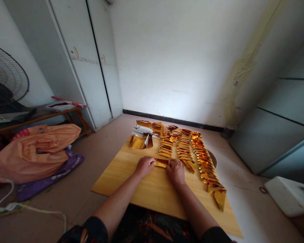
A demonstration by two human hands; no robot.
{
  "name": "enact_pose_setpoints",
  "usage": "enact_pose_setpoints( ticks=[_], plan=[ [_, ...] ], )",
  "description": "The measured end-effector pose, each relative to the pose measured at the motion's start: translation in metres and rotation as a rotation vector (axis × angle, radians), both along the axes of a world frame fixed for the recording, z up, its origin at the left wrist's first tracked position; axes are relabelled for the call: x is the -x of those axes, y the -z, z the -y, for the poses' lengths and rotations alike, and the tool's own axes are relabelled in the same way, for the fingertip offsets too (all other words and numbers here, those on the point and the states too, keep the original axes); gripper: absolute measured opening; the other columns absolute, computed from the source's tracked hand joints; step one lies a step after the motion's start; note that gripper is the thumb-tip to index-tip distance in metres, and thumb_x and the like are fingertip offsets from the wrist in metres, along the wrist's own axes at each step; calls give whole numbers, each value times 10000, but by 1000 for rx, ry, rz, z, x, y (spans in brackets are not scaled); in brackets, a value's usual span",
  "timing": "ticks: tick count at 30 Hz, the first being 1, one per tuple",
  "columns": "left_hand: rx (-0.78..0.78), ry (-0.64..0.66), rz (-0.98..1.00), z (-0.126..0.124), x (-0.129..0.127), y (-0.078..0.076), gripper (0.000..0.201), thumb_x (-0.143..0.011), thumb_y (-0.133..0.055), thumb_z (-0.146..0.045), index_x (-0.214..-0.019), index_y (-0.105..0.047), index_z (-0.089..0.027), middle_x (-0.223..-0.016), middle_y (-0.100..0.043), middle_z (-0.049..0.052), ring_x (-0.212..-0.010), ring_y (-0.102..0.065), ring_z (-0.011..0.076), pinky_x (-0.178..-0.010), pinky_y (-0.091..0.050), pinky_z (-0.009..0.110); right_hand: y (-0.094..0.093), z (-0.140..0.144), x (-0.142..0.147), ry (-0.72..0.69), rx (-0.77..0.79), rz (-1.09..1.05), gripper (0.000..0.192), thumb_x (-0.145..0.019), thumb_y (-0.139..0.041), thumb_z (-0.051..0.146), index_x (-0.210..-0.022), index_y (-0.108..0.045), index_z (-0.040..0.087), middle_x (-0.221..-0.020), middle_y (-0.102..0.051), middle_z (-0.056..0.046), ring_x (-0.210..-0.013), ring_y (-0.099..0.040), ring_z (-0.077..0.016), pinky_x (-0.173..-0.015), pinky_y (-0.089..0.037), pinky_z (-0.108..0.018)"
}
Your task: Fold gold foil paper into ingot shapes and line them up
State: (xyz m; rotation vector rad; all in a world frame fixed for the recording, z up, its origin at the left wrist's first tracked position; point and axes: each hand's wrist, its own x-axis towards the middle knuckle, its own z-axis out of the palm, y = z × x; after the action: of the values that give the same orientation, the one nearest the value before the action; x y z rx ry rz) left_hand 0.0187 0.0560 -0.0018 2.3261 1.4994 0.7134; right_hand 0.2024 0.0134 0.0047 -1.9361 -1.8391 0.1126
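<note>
Between my two hands lies a strip of gold foil paper (161, 163), low over the wooden board. Its left end is in the curled fingers of my left hand (145, 166). My right hand (176, 171) closes on the right end, fingers bent over it. Just beyond my hands, folded gold foil pieces (166, 146) overlap in a row. A second row (185, 146) runs behind my right hand, and a longer row (205, 165) goes down the board's right side. At the back left stands a curved gold foil sheet (137, 141) beside white paper (142, 130).
The wooden board (116, 179) spans the space before my lap. Leftward on the floor are an orange bag (40, 152), a purple bag (48, 179) and a pale cable (40, 208). A fan (7, 74) stands on a low table. At right is a white box (290, 195).
</note>
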Motion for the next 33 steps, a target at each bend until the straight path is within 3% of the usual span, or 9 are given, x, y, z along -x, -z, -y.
enact_pose_setpoints(
  ticks=[6,28,33],
  plan=[
    [27,-39,-86,-1,-4,-3,159,-850,-526,-215,-839,-684,-216,-878,-713,15,-852,-612,165,-775,-415,261,6,-1,-1,7,-36,31,98,-774,-547,187,-699,-610,196,-935,-647,-30,-871,-491,-177,-679,-272,-271],
    [-18,-49,-199,3,-8,-2,114,-859,-518,-201,-830,-626,-222,-851,-684,24,-838,-593,177,-756,-394,278,7,-3,-1,8,20,91,88,-804,-544,211,-735,-599,206,-985,-626,-38,-927,-477,-201,-711,-291,-292],
    [-26,-81,-219,7,-10,-7,79,-847,-539,-203,-873,-609,-228,-861,-672,18,-857,-580,175,-769,-398,278,4,-1,0,33,-12,127,91,-797,-561,224,-874,-608,212,-1024,-595,-57,-934,-485,-208,-723,-316,-294]
  ],
)
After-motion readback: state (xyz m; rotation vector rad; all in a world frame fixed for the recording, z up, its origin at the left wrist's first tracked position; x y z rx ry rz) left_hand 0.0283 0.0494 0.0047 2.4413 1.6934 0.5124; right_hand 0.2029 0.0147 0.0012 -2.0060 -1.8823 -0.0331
